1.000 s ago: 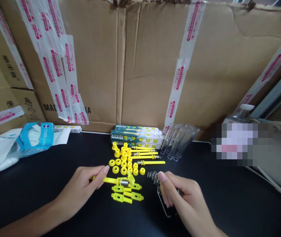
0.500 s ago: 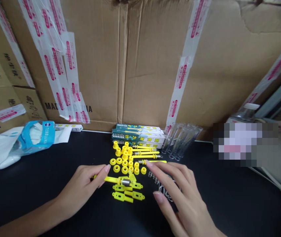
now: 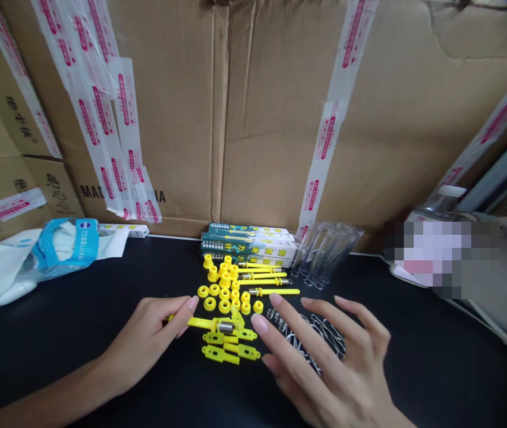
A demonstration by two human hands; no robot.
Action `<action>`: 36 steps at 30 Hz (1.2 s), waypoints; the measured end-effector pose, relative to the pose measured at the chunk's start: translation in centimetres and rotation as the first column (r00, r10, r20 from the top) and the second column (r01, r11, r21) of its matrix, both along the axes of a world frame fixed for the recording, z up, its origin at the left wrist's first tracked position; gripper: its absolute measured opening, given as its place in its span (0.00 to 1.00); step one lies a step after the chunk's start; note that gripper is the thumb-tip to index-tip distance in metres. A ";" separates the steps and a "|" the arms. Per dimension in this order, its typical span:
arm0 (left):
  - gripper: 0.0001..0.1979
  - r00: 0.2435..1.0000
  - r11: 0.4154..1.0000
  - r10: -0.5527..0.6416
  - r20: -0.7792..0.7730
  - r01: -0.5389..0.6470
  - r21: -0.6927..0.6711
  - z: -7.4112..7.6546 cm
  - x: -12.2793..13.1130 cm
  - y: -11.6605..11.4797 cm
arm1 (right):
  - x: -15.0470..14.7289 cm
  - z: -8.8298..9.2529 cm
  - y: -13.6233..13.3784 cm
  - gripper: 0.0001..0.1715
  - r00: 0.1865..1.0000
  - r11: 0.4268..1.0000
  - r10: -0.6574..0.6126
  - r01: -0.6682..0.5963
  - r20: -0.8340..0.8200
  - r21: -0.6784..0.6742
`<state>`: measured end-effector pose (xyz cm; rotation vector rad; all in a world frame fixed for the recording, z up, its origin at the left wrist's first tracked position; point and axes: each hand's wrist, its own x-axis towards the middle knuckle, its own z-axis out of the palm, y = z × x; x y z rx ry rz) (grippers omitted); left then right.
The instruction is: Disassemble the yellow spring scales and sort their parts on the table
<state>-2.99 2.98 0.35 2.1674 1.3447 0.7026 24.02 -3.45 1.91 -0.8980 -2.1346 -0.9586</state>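
Note:
My left hand (image 3: 157, 333) pinches a yellow plastic spring-scale rod (image 3: 202, 323) between thumb and fingers. A silvery coil spring (image 3: 225, 327) sits on the rod's right end, over several flat yellow tabs (image 3: 214, 353) lying on the table. My right hand (image 3: 328, 362) is open, fingers spread, with nothing in it. Beneath and behind its fingers lie a heap of wire hooks (image 3: 331, 336) and several small coil springs (image 3: 275, 319). Just beyond both hands are yellow caps and rings (image 3: 224, 293) and several yellow rods with springs (image 3: 275, 292).
Printed boxes (image 3: 251, 246) and clear plastic tubes (image 3: 328, 252) stand at the back against a big cardboard box (image 3: 271, 131). A blue and white tissue pack (image 3: 68, 246) lies at left. At right stands a bottle (image 3: 443, 202), partly blurred out, on the black table (image 3: 168, 398).
My right hand has shifted right and its fingers have spread wider, uncovering more of the wire hooks and the nearest rod. My left hand keeps its hold on the rod.

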 end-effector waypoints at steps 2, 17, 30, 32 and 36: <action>0.26 1.000 1.000 0.002 0.001 -0.002 -0.008 0.0 0.0 0.0 | -0.1 0.1 0.0 0.31 1.000 1.000 -0.005 0.004 0.004 0.013; 0.26 1.000 1.000 -0.001 0.010 0.001 -0.019 -0.1 0.0 0.1 | -0.2 0.0 0.1 0.30 1.000 1.000 -0.001 0.000 0.029 0.023; 0.25 0.999 0.997 -0.047 0.000 0.047 0.069 0.1 0.1 -0.2 | -1.2 -0.9 0.2 0.29 0.974 0.960 0.071 -0.126 -0.217 -0.250; 0.24 0.996 0.986 -0.088 0.001 0.087 0.141 0.2 0.2 -0.5 | -1.3 -1.6 0.3 0.33 0.956 0.891 0.099 -0.208 -0.275 -0.403; 0.19 0.981 0.950 -0.192 -0.039 0.195 0.245 0.1 0.5 -1.5 | -1.4 -2.2 0.4 0.34 0.892 0.713 0.120 -0.383 -0.435 -0.587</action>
